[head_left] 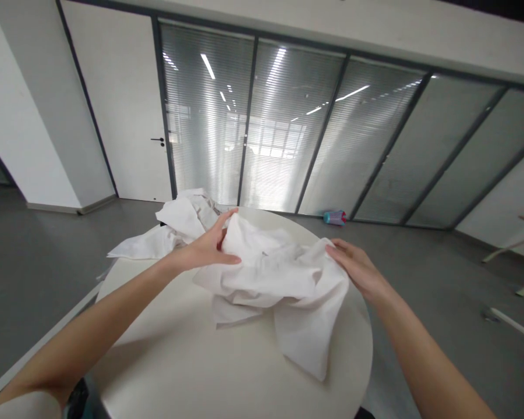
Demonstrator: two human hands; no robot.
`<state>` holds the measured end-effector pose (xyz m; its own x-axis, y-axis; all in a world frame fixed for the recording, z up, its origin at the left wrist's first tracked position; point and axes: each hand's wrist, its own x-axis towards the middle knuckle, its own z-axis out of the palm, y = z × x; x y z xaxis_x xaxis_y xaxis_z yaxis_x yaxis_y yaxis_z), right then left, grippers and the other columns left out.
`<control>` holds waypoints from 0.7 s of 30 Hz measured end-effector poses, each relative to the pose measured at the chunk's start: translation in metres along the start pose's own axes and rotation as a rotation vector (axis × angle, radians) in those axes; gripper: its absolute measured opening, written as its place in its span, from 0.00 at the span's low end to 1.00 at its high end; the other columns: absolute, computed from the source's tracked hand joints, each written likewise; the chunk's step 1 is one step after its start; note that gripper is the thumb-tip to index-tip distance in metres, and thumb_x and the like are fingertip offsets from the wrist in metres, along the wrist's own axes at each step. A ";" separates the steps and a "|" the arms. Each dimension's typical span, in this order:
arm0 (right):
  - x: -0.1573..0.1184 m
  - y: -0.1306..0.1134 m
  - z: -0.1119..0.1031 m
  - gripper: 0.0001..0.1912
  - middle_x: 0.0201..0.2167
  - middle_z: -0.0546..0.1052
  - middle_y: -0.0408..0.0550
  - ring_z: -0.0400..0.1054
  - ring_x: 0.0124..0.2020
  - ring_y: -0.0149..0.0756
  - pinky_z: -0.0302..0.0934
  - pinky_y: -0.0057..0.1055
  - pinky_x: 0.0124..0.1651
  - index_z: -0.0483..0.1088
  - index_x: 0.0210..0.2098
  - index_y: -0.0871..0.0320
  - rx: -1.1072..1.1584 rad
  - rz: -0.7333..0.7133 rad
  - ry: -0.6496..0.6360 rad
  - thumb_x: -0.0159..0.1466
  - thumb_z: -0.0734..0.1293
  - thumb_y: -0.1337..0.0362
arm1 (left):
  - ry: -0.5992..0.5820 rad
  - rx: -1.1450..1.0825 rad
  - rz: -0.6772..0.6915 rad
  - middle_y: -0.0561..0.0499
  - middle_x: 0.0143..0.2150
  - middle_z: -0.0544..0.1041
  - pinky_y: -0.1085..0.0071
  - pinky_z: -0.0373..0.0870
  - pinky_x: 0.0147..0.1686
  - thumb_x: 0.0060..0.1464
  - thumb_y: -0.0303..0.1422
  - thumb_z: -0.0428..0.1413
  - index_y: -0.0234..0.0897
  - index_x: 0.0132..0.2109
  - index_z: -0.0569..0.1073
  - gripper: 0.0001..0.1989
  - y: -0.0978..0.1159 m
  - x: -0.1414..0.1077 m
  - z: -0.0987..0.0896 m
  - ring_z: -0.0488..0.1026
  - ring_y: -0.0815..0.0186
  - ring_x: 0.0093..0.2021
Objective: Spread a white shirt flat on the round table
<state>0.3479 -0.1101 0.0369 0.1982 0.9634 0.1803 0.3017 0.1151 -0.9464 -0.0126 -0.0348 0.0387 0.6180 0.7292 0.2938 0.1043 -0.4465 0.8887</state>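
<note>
A crumpled white cloth [266,285] lies loosely folded over the round table, one corner hanging toward the table's near right side. Against its left edge is my left hand [212,241], thumb and fingers spread wide apart; the fingers beyond the thumb are partly hidden. My right hand [353,265] pinches the cloth's upper right corner between thumb and fingers, lifting it a little. Further left, a second heap of white cloth [186,218] rests at the table's far left edge, apart from the piece between my hands.
The pale round table [192,361] stands before me. Behind it are a white door [122,105] and glass partitions with blinds [279,134]. A blue and red bundle [334,218] sits on the grey floor by the glass. Pale furniture legs [510,250] show at right.
</note>
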 end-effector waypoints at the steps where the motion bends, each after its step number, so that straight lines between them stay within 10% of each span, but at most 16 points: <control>1: -0.004 0.000 -0.004 0.19 0.31 0.80 0.46 0.73 0.32 0.40 0.63 0.30 0.32 0.74 0.34 0.55 -0.072 0.007 -0.020 0.51 0.73 0.48 | -0.041 -0.033 -0.063 0.44 0.52 0.76 0.60 0.72 0.48 0.45 0.39 0.68 0.45 0.73 0.41 0.57 -0.008 -0.007 0.000 0.75 0.58 0.48; 6: -0.014 -0.003 -0.033 0.13 0.28 0.79 0.45 0.72 0.30 0.39 0.62 0.30 0.32 0.76 0.31 0.55 -0.308 -0.077 0.013 0.52 0.69 0.53 | -0.194 0.196 -0.239 0.45 0.46 0.78 0.64 0.69 0.48 0.47 0.45 0.65 0.37 0.48 0.77 0.24 -0.045 -0.037 0.002 0.74 0.59 0.45; 11: 0.007 -0.014 -0.054 0.07 0.31 0.79 0.47 0.72 0.33 0.41 0.63 0.34 0.37 0.79 0.28 0.55 -0.602 -0.246 0.072 0.53 0.68 0.62 | 0.009 0.337 -0.083 0.54 0.27 0.69 0.72 0.63 0.30 0.57 0.47 0.55 0.38 0.32 0.70 0.16 -0.041 -0.038 0.000 0.66 0.67 0.29; 18: 0.054 -0.110 -0.045 0.10 0.32 0.79 0.57 0.73 0.39 0.44 0.58 0.38 0.43 0.81 0.33 0.64 -1.090 -0.482 0.415 0.65 0.66 0.71 | 0.713 0.463 0.248 0.57 0.25 0.64 0.74 0.62 0.28 0.57 0.36 0.56 0.39 0.43 0.69 0.09 0.043 0.043 -0.050 0.65 0.68 0.26; 21: 0.061 -0.165 -0.048 0.13 0.47 0.77 0.66 0.71 0.50 0.48 0.56 0.44 0.48 0.79 0.44 0.71 -1.044 -0.567 0.634 0.67 0.65 0.69 | 0.608 0.456 0.210 0.53 0.30 0.71 0.71 0.69 0.36 0.51 0.35 0.63 0.33 0.45 0.73 0.16 0.094 0.061 -0.084 0.72 0.66 0.33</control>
<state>0.3549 -0.0823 0.2168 0.1184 0.5348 0.8366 0.9929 -0.0526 -0.1068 -0.0305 0.0107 0.1695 0.1390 0.7032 0.6973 0.4234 -0.6788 0.6001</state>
